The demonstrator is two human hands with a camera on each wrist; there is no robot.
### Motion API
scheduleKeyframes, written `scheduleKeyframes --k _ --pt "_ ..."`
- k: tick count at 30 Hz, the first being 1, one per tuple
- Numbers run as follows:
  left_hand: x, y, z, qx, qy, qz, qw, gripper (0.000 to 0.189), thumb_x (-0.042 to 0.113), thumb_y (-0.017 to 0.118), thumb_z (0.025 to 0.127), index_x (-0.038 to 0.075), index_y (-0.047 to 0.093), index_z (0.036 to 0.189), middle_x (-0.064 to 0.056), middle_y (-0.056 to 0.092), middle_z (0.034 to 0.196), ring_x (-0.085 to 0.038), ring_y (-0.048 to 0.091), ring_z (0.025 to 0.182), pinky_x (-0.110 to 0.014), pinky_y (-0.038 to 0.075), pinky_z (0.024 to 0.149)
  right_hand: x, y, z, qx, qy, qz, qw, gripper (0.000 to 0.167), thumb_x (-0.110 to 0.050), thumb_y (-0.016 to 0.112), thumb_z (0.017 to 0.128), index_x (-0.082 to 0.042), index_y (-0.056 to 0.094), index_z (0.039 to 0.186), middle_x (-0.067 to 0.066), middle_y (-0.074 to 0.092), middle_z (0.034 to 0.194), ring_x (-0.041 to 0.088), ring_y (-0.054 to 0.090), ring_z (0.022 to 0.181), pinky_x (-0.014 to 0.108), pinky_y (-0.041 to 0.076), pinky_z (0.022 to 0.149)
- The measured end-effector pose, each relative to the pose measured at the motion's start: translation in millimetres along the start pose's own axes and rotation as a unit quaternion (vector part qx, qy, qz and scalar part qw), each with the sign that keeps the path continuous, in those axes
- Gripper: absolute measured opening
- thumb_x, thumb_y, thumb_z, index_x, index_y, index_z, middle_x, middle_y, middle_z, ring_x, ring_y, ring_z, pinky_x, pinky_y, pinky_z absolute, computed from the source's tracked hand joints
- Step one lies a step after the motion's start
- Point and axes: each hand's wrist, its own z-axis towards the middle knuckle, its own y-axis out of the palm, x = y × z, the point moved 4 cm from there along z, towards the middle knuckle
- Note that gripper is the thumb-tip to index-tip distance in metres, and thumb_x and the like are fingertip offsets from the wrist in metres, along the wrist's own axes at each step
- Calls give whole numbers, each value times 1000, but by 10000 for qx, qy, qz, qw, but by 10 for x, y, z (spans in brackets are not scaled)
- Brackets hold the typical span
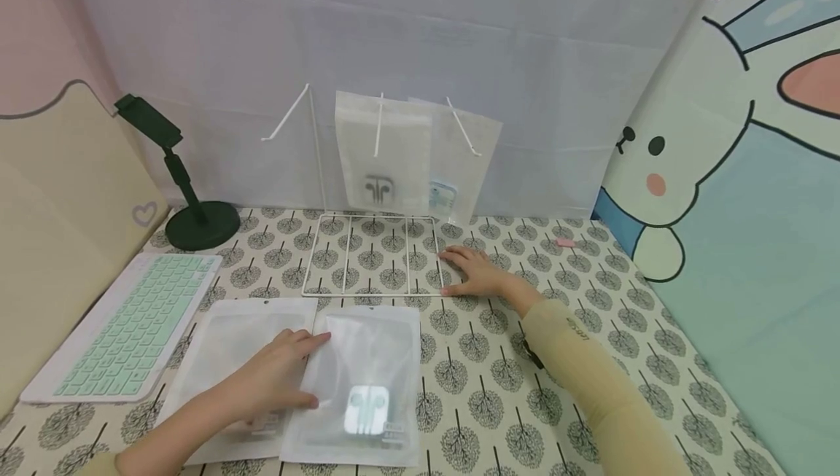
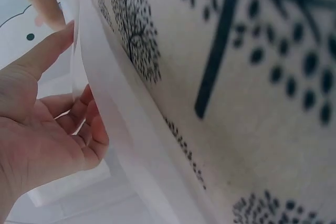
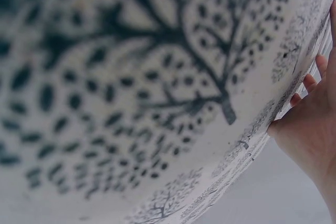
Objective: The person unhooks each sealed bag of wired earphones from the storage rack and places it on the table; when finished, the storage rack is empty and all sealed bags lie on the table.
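Note:
Two frosted white pouches lie side by side at the front of the table. The right pouch (image 1: pixel 351 359) overlaps the left pouch (image 1: pixel 230 326) and has an earphone picture near its bottom. My left hand (image 1: pixel 278 370) lies over the left pouch, thumb and index finger spread along the right pouch's left edge. In the left wrist view, its other fingers (image 2: pixel 94 140) bend loosely by a white sheet edge. Beside the right side of a white wire display rack (image 1: pixel 374 295) rests my right hand (image 1: pixel 475 272), fingers spread, fingertips at the base wire.
Two similar pouches hang on the rack: a front pouch (image 1: pixel 383 151) and a rear pouch (image 1: pixel 469 162). An empty prong (image 1: pixel 286 113) juts out at left. A keyboard (image 1: pixel 131 330) and a dark green phone stand (image 1: pixel 200 224) occupy the left side. A small pink piece (image 1: pixel 565 243) lies back right.

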Motion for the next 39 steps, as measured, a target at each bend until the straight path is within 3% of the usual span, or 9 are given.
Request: scheduleKeyframes --k 5,8,12,16,21,23,28,33,39 --pt "-11 30 37 -263 -73 517 9983 92 47 87 50 2 59 126 -6 62 107 -22 51 98 -44 45 80 10 -12 -3 -2 25 19 10000 88 -61 61 82 -23 21 152 7 14 157 35 12 144 60 1 113" --pt "4 63 40 -520 -171 529 9971 92 50 86 51 2 60 125 -8 62 107 -23 50 96 -47 44 81 11 -16 -8 4 31 22 10000 88 -60 61 82 -23 21 152 7 15 157 35 12 144 60 2 113" --pt "18 74 28 -747 -294 438 9958 87 51 85 52 3 62 122 -1 62 97 -19 47 90 -47 41 81 1 -20 -10 13 14 12 10000 88 -60 61 82 -23 21 152 8 15 157 35 13 144 60 2 113" --pt "24 -33 38 -598 -195 709 9955 82 53 84 54 6 64 119 1 61 94 -17 46 87 -45 41 78 -13 -32 -9 33 -2 24 10000 87 -59 62 82 -22 23 151 8 16 157 35 14 143 61 3 113" --pt "-25 -357 165 -82 -100 870 9961 84 51 83 58 8 59 126 5 58 88 -17 48 86 -43 41 76 -10 -37 -7 39 -1 2 10000 86 -58 62 83 -22 24 151 8 17 157 35 14 143 61 4 113" --pt "-93 -493 238 149 -50 809 9966 83 49 83 60 8 57 128 2 59 90 -23 51 91 -49 42 79 -9 -32 -3 43 -15 -3 10000 86 -58 62 83 -22 24 151 8 17 157 35 14 143 61 4 113" --pt "-415 -691 495 459 -25 629 9970 81 45 82 67 10 52 134 -20 55 125 -44 42 117 -71 31 89 -14 -28 -8 31 -25 -6 10000 87 -60 60 83 -23 22 151 7 16 157 33 13 144 61 3 113" --pt "-774 -687 785 420 -107 415 9982 82 42 80 71 11 46 139 -24 41 138 -49 30 127 -73 24 94 -32 -41 -30 138 -141 97 9998 89 -64 59 81 -20 25 150 11 18 156 37 15 143 64 4 112" --pt "-1013 -591 1012 252 137 406 9988 87 41 80 72 7 40 142 -26 34 144 -53 27 129 -75 19 99 -24 -30 -22 123 -126 84 9998 89 -64 59 81 -20 24 150 10 18 156 37 15 142 63 4 112"
